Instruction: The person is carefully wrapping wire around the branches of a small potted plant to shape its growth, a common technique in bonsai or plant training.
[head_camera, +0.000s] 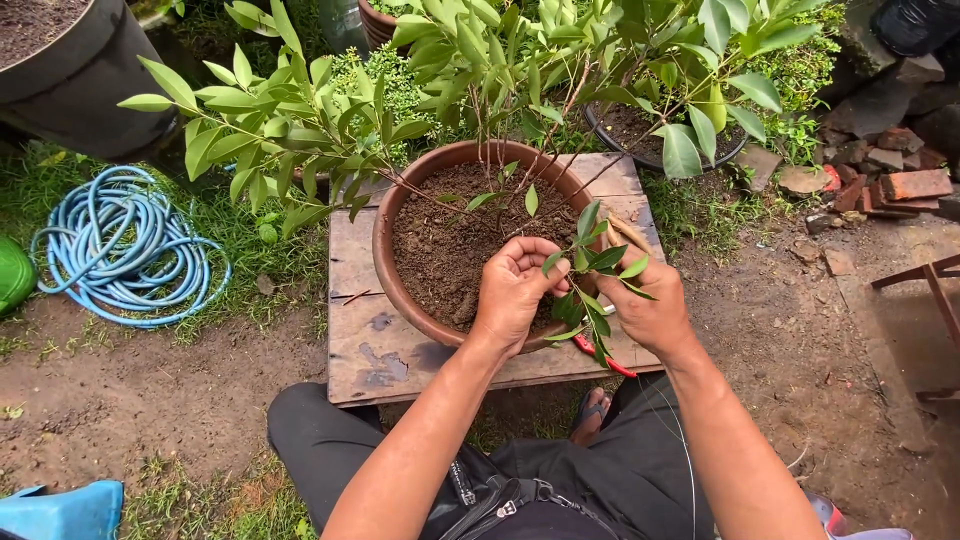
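My left hand (512, 290) and my right hand (650, 305) meet over the near rim of a round brown pot (385, 235) filled with dark soil. Between them they hold a small leafy green cutting (590, 262); the left fingers pinch its stem, the right hand grips it from the other side. Red-handled pruning shears (603, 358) lie under the right hand on the board. A thin-stemmed green plant (300, 130) grows from the pot and spreads to the left and back.
The pot stands on a worn wooden board (365, 340) on bare ground. A coiled blue hose (120, 250) lies to the left. A large black pot (85, 85) sits far left, another dark pot (650, 130) behind, bricks (900, 185) at right.
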